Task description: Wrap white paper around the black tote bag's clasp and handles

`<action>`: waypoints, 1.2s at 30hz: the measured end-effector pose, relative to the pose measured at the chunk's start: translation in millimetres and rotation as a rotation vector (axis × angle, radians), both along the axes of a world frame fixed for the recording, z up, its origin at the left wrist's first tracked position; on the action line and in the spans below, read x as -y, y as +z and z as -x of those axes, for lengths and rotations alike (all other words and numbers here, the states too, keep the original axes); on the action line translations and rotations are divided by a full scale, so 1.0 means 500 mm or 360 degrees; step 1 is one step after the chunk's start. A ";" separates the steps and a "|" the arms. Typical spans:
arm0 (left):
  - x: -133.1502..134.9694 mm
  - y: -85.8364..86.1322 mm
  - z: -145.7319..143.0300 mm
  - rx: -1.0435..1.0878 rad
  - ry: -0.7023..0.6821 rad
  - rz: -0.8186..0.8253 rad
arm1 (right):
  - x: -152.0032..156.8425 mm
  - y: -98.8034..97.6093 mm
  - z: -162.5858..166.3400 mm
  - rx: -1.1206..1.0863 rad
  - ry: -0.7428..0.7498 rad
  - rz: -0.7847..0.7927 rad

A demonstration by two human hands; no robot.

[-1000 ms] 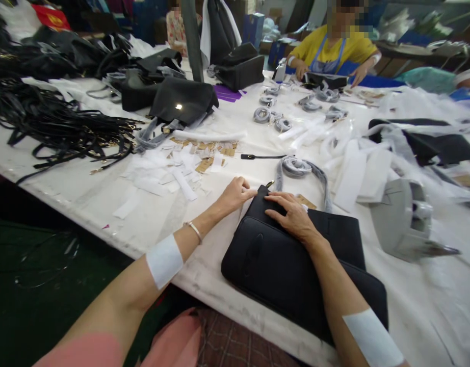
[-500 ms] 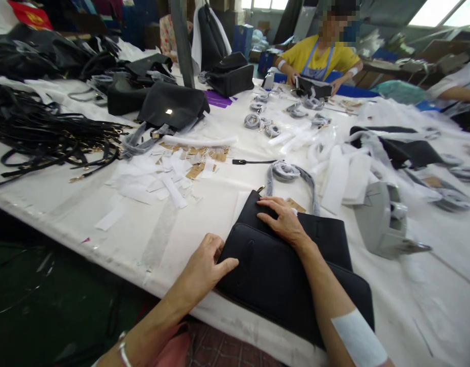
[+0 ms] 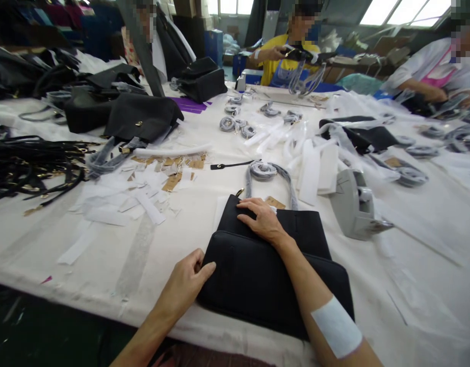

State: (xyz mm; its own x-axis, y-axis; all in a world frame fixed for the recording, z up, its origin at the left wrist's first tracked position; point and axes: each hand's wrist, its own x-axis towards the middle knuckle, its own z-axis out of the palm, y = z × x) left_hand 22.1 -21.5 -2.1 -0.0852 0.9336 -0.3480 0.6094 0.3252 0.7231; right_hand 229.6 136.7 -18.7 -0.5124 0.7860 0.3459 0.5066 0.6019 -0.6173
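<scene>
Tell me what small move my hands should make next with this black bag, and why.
I'd probably raise the left edge of the black bag slightly with your left hand: its fingers are at that edge, while your right hand lies on the upper part, where it could steady the bag.

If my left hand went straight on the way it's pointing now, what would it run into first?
The black bag, almost at once: your left hand is at its left edge and seems to touch it, though how far the curled fingers reach around that edge is hidden.
</scene>
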 end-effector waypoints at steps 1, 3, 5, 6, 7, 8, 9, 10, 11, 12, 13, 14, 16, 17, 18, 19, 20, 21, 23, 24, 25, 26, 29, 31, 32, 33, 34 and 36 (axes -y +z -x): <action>0.001 -0.004 -0.007 -0.0106 0.0040 -0.0052 | 0.000 0.000 0.000 -0.0003 -0.0004 0.0001; 0.004 -0.013 -0.022 -0.0309 0.0146 -0.0182 | 0.001 0.002 0.000 -0.0009 -0.0010 0.0005; 0.005 -0.019 -0.033 -0.0456 0.0179 -0.0289 | 0.001 0.005 -0.002 -0.0043 -0.0011 0.0039; 0.004 -0.020 -0.037 -0.0536 0.0155 -0.0345 | 0.001 0.007 -0.003 -0.0084 -0.0012 0.0078; 0.001 -0.018 -0.039 -0.0639 0.0111 -0.0427 | 0.000 0.011 -0.005 -0.0137 -0.0017 0.0133; -0.002 -0.013 -0.041 -0.0760 0.0056 -0.0550 | -0.001 0.015 -0.008 -0.0197 -0.0027 0.0210; -0.006 -0.008 -0.043 -0.0885 0.0000 -0.0707 | -0.003 0.020 -0.012 -0.0266 -0.0049 0.0304; -0.012 -0.001 -0.046 -0.0997 -0.0066 -0.0881 | -0.005 0.028 -0.017 -0.0341 -0.0088 0.0401; -0.019 0.005 -0.050 -0.1071 -0.0163 -0.1047 | -0.007 0.038 -0.023 -0.0420 -0.0144 0.0486; -0.026 0.009 -0.056 -0.1104 -0.0293 -0.1178 | -0.007 0.051 -0.031 -0.0498 -0.0211 0.0546; -0.034 0.011 -0.062 -0.1103 -0.0440 -0.1262 | -0.006 0.067 -0.040 -0.0561 -0.0276 0.0575; -0.042 0.010 -0.069 -0.1080 -0.0578 -0.1299 | 0.000 0.086 -0.052 -0.0588 -0.0327 0.0573; -0.058 0.000 -0.081 -0.1024 -0.0746 -0.1277 | 0.022 0.127 -0.084 -0.0470 -0.0371 0.0505; -0.064 -0.008 -0.085 -0.1010 -0.0751 -0.1247 | 0.039 0.147 -0.104 -0.0343 -0.0366 0.0449; -0.070 -0.017 -0.088 -0.1008 -0.0727 -0.1219 | 0.059 0.161 -0.125 -0.0195 -0.0359 0.0384; -0.074 -0.026 -0.089 -0.1013 -0.0691 -0.1201 | 0.082 0.169 -0.147 -0.0054 -0.0359 0.0301; -0.077 -0.034 -0.089 -0.1018 -0.0657 -0.1198 | 0.105 0.169 -0.170 0.0061 -0.0383 0.0207; -0.080 -0.041 -0.089 -0.1017 -0.0624 -0.1209 | 0.127 0.159 -0.191 0.0161 -0.0432 0.0114; -0.085 -0.053 -0.086 -0.0993 -0.0565 -0.1243 | 0.164 0.117 -0.227 0.0331 -0.0612 -0.0064; -0.088 -0.057 -0.085 -0.0970 -0.0541 -0.1255 | 0.176 0.089 -0.240 0.0402 -0.0709 -0.0128; -0.092 -0.061 -0.083 -0.0943 -0.0526 -0.1259 | 0.184 0.062 -0.249 0.0436 -0.0786 -0.0163; -0.097 -0.064 -0.081 -0.0912 -0.0518 -0.1253 | 0.189 0.038 -0.254 0.0436 -0.0859 -0.0172; -0.114 -0.071 -0.072 -0.0786 -0.0487 -0.1176 | 0.191 0.001 -0.257 0.0302 -0.0987 -0.0112; -0.125 -0.075 -0.064 -0.0648 -0.0400 -0.1072 | 0.193 0.003 -0.260 0.0073 -0.1042 -0.0012; -0.128 -0.076 -0.059 -0.0555 -0.0337 -0.1003 | 0.197 0.007 -0.264 -0.0083 -0.1081 0.0072; -0.131 -0.077 -0.054 -0.0450 -0.0274 -0.0930 | 0.204 0.011 -0.269 -0.0259 -0.1141 0.0171; -0.132 -0.077 -0.048 -0.0338 -0.0214 -0.0856 | 0.213 0.013 -0.276 -0.0441 -0.1211 0.0298; -0.131 -0.074 -0.038 -0.0116 -0.0103 -0.0713 | 0.243 0.009 -0.289 -0.0769 -0.1366 0.0596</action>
State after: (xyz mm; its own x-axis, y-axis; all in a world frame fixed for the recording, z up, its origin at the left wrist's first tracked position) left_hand 40.9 44.2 -38.8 -0.0311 0.9949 0.0962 0.6728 -0.0504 0.7381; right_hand 374.2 15.3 -14.1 0.3944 0.9186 0.0249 0.3226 -0.1131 -0.9397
